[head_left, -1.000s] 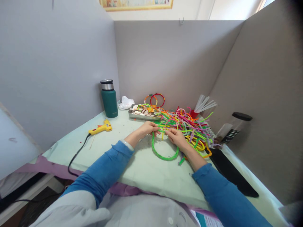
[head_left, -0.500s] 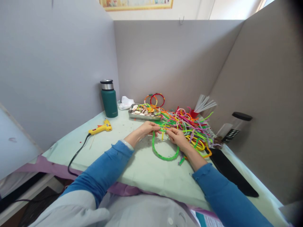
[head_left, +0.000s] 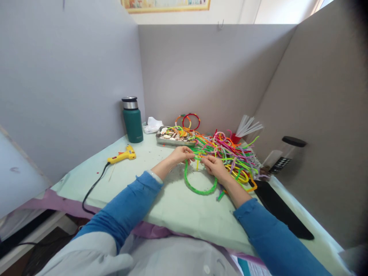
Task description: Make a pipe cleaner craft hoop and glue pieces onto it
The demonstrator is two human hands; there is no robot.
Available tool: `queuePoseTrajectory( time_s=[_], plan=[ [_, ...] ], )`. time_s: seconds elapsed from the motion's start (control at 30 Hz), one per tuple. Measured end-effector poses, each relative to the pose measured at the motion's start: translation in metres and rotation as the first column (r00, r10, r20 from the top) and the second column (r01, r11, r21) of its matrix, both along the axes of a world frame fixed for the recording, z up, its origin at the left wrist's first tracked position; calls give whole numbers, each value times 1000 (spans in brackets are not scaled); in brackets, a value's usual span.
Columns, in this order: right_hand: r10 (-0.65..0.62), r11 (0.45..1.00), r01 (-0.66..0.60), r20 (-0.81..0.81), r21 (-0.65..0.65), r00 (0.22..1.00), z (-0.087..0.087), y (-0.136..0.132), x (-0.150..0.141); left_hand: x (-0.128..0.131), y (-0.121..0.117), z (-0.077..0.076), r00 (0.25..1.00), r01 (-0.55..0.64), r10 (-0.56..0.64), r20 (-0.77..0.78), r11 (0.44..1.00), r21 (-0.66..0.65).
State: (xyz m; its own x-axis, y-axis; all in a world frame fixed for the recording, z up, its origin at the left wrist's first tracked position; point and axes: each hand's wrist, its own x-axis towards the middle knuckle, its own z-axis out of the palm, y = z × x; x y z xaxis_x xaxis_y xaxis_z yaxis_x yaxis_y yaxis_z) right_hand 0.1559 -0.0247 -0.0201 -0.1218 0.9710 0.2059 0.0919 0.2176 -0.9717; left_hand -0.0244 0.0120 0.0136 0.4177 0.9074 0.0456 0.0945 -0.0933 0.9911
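Observation:
A green pipe-cleaner ring [head_left: 201, 191] hangs in a loop between my two hands, over the middle of the table. My left hand [head_left: 182, 154] pinches its upper left part, fingers closed. On the upper right, my right hand [head_left: 213, 165] grips the same ring between thumb and fingers. The short stretch at the top, between the fingertips, is partly hidden. Just behind and to the right of my hands lies a tangled heap of coloured pipe cleaners [head_left: 224, 143].
A metal tray [head_left: 175, 143] of shell-like pieces stands behind my hands, two finished-looking rings [head_left: 191, 122] beyond it. To the left are a yellow glue gun [head_left: 122, 155] with its cord and a green bottle [head_left: 133, 124]. A black flat object [head_left: 283, 211] and a clear jar [head_left: 284, 155] are at the right.
Both hands keep their hold on the green ring. They have shifted only very slightly, the right hand a touch to the left.

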Motion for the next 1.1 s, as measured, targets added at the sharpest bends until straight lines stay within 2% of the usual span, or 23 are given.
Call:
queuePoseTrajectory(
  time_s=[0.1, 0.33, 0.4, 0.57, 0.63, 0.83, 1.1],
  plan=[
    [1, 1000, -1, -12, 0, 1000, 1, 0, -1, 2, 0, 0, 998, -53, 50, 45, 997, 64],
    [13, 1000, -13, -46, -4, 999, 2, -1, -1, 1, 5, -3, 998, -46, 38, 47, 985, 167],
    [20, 1000, -21, -64, -13, 998, 2, -1, -1, 0, 7, -5, 998, -32, 22, 64, 989, 146],
    [45, 998, -48, -106, -30, 993, 3, -1, 0, -3, 8, -7, 980, 62, -57, 192, 998, -17],
    [57, 998, -61, -114, -28, 992, 2, -2, 0, -3, 7, -6, 977, 89, -77, 198, 995, -53],
    [79, 996, -82, -98, -21, 992, 2, -2, 1, -5, 7, -5, 990, 106, -106, 92, 994, 3],
    [45, 999, -46, -89, -6, 995, -1, 1, 1, -4, 4, -1, 991, 92, -87, 98, 995, -48]
  ],
)
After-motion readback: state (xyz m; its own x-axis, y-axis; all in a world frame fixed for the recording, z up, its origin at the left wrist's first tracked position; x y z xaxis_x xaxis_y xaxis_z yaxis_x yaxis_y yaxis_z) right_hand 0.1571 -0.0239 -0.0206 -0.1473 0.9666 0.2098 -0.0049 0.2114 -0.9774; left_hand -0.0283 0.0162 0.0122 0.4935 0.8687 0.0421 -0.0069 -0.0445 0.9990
